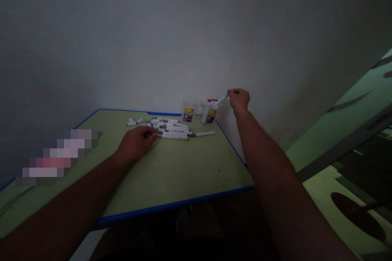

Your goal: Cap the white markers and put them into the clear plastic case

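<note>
Up at the right, my right hand (239, 100) pinches one end of a white marker (222, 99), which slants down and left to the mouth of a clear plastic case (210, 116). Coloured marker ends show at the top of this case, and a yellow and blue label is on its side. Down on the table, my left hand (136, 143) has its fingers closed at the left end of a white marker (174, 136) at the near side of a loose pile of markers (168, 124). One marker (204, 133) lies at the pile's right.
A second clear case (188, 113) with a similar label stands against the wall. Several small white pieces (134, 122) lie left of the pile. The pale table (183, 171) has a blue edge. A blurred-out object (58, 157) lies at the left, with a cable.
</note>
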`<state>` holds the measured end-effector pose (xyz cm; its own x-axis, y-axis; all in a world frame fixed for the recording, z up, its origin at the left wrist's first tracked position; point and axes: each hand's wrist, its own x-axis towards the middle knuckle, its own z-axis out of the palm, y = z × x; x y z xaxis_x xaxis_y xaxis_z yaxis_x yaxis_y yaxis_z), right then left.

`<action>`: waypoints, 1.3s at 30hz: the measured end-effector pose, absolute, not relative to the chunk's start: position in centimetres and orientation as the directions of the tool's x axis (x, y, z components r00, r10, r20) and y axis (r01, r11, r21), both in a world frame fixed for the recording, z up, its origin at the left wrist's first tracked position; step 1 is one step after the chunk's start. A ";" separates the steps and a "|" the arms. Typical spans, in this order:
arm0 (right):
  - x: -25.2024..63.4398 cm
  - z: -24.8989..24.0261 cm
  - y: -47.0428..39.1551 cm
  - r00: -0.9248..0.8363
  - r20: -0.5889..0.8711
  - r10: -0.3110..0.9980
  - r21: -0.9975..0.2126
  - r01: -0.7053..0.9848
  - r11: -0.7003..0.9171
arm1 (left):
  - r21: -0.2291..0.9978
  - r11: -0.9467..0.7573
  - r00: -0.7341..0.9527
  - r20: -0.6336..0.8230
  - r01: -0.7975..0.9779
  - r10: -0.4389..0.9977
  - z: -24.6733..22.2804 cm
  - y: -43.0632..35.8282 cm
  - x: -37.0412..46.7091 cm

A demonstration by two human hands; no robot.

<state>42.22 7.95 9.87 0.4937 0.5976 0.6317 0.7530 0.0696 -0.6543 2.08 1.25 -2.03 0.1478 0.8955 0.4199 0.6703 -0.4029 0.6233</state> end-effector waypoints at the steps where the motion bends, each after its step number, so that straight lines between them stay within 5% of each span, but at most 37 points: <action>1: 42.0 9.8 8.3 0.509 0.628 0.589 -0.647 0.762 0.032 | 0.620 -0.397 0.145 0.417 0.677 0.897 -2.1 1.3 2.1; 10: 40.3 8.6 11.5 0.381 0.546 0.746 -0.509 0.858 -0.066 | 0.613 -0.399 0.155 0.412 0.682 0.898 -2.1 1.2 2.2; 23: 38.9 8.3 11.8 0.317 0.490 0.812 -0.375 0.917 -0.132 | 0.538 -0.357 0.193 0.338 0.763 0.921 -1.9 1.2 2.4; 39: 38.9 8.5 11.3 0.347 0.462 0.816 -0.378 0.909 -0.172 | 0.553 -0.343 0.180 0.328 0.760 0.927 -1.8 1.1 2.5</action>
<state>38.90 11.25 8.52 0.3469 0.8161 0.4622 0.9095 -0.1723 -0.3784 2.52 1.05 -1.75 0.1798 0.9275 0.3279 0.7597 -0.3427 0.5527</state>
